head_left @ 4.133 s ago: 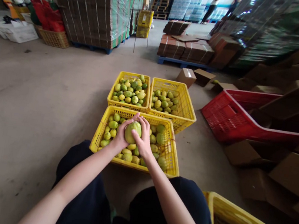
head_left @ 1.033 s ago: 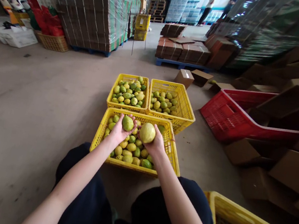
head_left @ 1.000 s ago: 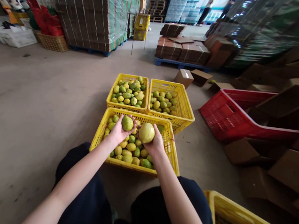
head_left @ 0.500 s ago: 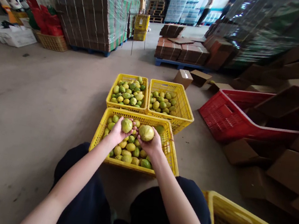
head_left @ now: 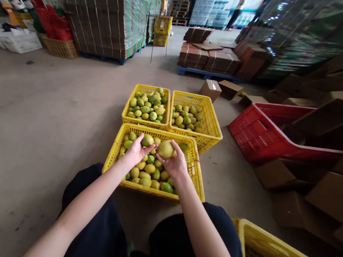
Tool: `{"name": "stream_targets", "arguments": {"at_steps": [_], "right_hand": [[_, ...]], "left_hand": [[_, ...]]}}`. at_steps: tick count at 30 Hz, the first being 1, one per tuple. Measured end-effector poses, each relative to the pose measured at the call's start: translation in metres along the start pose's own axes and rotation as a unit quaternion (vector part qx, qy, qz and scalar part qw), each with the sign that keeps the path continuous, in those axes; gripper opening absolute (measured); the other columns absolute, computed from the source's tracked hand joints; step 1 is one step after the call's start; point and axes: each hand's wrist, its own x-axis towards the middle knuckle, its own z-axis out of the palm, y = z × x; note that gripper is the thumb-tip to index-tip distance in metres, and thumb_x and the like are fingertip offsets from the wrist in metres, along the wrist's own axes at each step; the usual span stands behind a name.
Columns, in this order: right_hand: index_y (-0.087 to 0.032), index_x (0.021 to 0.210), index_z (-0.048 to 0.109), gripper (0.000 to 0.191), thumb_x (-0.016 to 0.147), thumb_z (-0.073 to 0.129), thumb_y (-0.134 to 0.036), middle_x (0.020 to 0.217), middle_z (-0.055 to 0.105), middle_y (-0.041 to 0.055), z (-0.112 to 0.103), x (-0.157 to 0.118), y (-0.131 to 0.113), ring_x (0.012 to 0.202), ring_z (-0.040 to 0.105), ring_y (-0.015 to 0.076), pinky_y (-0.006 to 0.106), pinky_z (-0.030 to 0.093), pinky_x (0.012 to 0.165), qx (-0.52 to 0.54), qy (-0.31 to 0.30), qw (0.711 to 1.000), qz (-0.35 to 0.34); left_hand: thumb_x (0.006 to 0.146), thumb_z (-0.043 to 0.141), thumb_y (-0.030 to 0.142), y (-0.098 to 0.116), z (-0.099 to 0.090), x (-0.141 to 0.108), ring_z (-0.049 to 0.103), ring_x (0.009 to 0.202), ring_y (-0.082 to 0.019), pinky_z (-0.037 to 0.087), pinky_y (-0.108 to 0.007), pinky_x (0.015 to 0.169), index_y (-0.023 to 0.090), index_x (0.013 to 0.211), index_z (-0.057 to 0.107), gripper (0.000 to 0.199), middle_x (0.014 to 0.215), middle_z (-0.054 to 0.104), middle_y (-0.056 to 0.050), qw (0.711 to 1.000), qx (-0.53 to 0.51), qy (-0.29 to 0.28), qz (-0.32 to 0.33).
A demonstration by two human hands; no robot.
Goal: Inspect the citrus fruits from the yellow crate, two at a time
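"How many fruits are in hand?"

"Two, one apiece. The left hand [head_left: 135, 152] is curled around a green-yellow fruit [head_left: 147, 141], and the right hand [head_left: 176, 162] cups a larger, paler fruit [head_left: 166, 149] with the thumb over its top."

"Where are those two?"

"Above the near crate [head_left: 196, 173], closer to its far edge than to its near one, one on each side of that edge's middle. The fingertips of the two hands come close between the fruits; whether they touch, one cannot tell."

"And the crates around the person?"

"Four yellow ones. Three hold fruit: the near crate and, along its far edge, a pair side by side. The left rear crate [head_left: 145, 123] is filled close to its rim, while in the right rear crate [head_left: 214, 120] the fruit lies lower, with bare wall showing along the right edge. The fourth crate [head_left: 285, 252], partly cut off, stands by the right knee [head_left: 223, 231]."

"Can the loose fruit be counted?"

"Not exactly; it overlaps, and the hands cover some. Along the near crate's near edge at least four show."

"What else?"

"One red crate [head_left: 251, 134] with cardboard in it, and two small cartons [head_left: 210, 90] beyond the right rear crate's far right corner."
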Motion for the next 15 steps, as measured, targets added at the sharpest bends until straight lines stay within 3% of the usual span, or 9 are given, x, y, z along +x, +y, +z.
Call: {"name": "stream_targets", "arguments": {"at_steps": [3,6,8,11,15], "right_hand": [[-0.025,0.098,0.058,0.040,0.064,0.079,-0.022,0.082,0.069,-0.0040,0.001,-0.002,0.006,0.069,0.066,0.0159,0.027,0.058,0.056,-0.081,-0.006,0.985,-0.155],[-0.028,0.110,0.059,0.060,0.055,0.085,-0.021,0.097,0.069,-0.0030,0.001,-0.005,0.011,0.084,0.065,0.0161,0.028,0.057,0.074,-0.186,-0.002,0.928,-0.324],[-0.028,0.115,0.059,0.065,0.055,0.085,-0.023,0.110,0.067,-0.0003,0.001,-0.006,0.011,0.095,0.063,0.0181,0.032,0.054,0.086,-0.249,-0.001,0.889,-0.384],[-0.025,0.117,0.060,0.065,0.057,0.084,-0.027,0.119,0.064,0.0034,0.000,-0.006,0.012,0.106,0.060,0.0220,0.036,0.050,0.095,-0.293,-0.004,0.863,-0.412],[-0.021,0.112,0.062,0.063,0.054,0.085,-0.026,0.113,0.066,0.0053,-0.002,-0.002,0.012,0.102,0.063,0.0245,0.039,0.051,0.092,-0.281,-0.031,0.864,-0.416]], "left_hand": [[0.080,0.070,0.018,-0.005,-0.001,0.000,0.068,0.085,-0.015,0.058,-0.025,0.073,0.020,0.100,0.059,0.023,0.103,0.065,-0.005,0.985,0.079,-0.014,0.150],[0.068,0.079,0.011,-0.008,0.000,-0.004,0.060,0.108,-0.016,0.052,-0.021,0.086,0.025,0.101,0.063,0.039,0.116,0.060,-0.002,0.936,0.158,-0.028,0.313],[0.063,0.082,0.010,-0.010,0.000,-0.008,0.054,0.116,-0.017,0.048,-0.018,0.089,0.025,0.101,0.065,0.044,0.119,0.059,-0.002,0.900,0.195,-0.036,0.388],[0.061,0.084,0.013,-0.012,-0.002,-0.008,0.054,0.115,-0.018,0.048,-0.020,0.087,0.025,0.103,0.063,0.047,0.119,0.058,-0.003,0.878,0.226,-0.041,0.421],[0.062,0.084,0.019,-0.012,-0.007,-0.003,0.057,0.112,-0.020,0.050,-0.026,0.085,0.024,0.104,0.061,0.049,0.121,0.058,-0.005,0.851,0.292,-0.052,0.433]]}}
